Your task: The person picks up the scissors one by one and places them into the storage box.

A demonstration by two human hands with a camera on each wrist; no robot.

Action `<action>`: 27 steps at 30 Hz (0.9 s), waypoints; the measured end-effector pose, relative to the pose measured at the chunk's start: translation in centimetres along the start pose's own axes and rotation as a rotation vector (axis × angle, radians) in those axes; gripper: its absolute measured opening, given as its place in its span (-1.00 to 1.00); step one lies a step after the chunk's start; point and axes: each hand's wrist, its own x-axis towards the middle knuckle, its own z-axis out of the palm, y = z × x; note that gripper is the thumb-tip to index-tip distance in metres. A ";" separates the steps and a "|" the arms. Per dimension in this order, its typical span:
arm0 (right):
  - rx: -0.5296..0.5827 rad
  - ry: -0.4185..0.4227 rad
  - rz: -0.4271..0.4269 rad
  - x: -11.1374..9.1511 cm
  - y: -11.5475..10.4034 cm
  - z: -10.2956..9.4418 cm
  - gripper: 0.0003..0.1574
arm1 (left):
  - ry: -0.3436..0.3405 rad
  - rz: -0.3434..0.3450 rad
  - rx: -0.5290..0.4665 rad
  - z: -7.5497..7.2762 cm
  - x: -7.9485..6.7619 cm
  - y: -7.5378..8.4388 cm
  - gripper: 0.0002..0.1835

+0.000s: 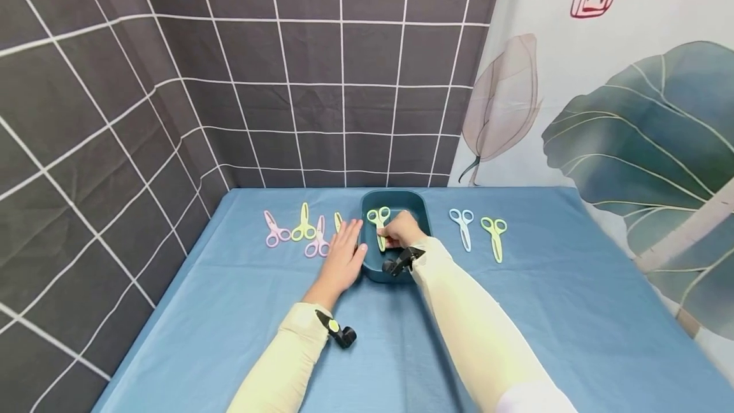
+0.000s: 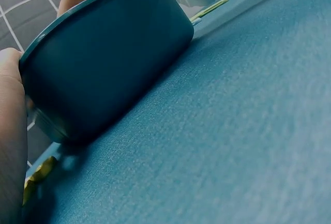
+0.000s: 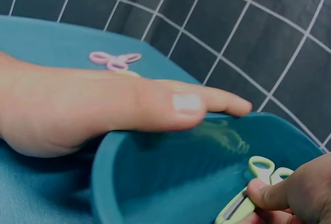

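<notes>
A dark teal plastic bin stands on the blue cloth. Inside it, my right hand pinches light green scissors by the blade part, handle loops toward the far end. The right wrist view shows thumb and fingers on these scissors. Along the bin's left rim rests my left hand, fingers straight and thumb stretched out. Just left of that hand lie pink scissors, and yellow-green scissors are partly hidden behind it. How the scissors touch the bin's floor is unclear.
Farther left lie pink scissors and yellow-green scissors. Right of the bin are light blue scissors and green scissors. A dark tile-patterned wall cloth hangs behind the blue-covered table.
</notes>
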 end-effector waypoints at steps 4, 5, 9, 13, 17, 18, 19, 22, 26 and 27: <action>-0.022 0.013 -0.003 -0.1 0.1 0.4 -0.86 | 0.001 0.001 0.001 0.1 0.0 0.1 -0.40; -0.029 0.020 -0.005 -0.1 0.2 0.5 -0.85 | -0.001 0.001 0.002 0.1 0.0 0.1 -0.40; -0.042 0.045 -0.005 -0.1 0.4 0.6 -0.80 | -0.006 0.004 0.004 0.1 0.0 0.2 -0.39; -0.057 0.059 -0.022 -0.6 0.6 0.6 -0.77 | -0.002 0.010 0.002 0.1 -0.1 0.1 -0.38; -0.091 0.066 -0.037 -0.8 0.6 0.8 -0.76 | -0.002 0.007 0.015 0.3 -0.2 -0.2 -0.37; -0.109 0.074 -0.042 -0.8 0.6 0.9 -0.76 | -0.001 0.006 0.018 0.3 -0.2 -0.2 -0.37; -0.144 0.085 -0.052 -0.8 0.6 1.0 -0.76 | 0.000 0.005 0.016 0.4 -0.3 -0.3 -0.37; -0.324 0.151 -0.114 -0.6 0.5 1.0 -0.72 | 0.008 0.005 0.007 0.3 -0.2 -0.2 -0.38; -0.545 0.233 -0.222 -0.2 0.5 0.9 -0.63 | 0.009 0.000 -0.007 0.2 -0.1 -0.1 -0.37; -0.563 0.241 -0.243 -0.1 0.5 0.9 -0.62 | 0.008 -0.002 -0.004 0.2 0.0 -0.1 -0.37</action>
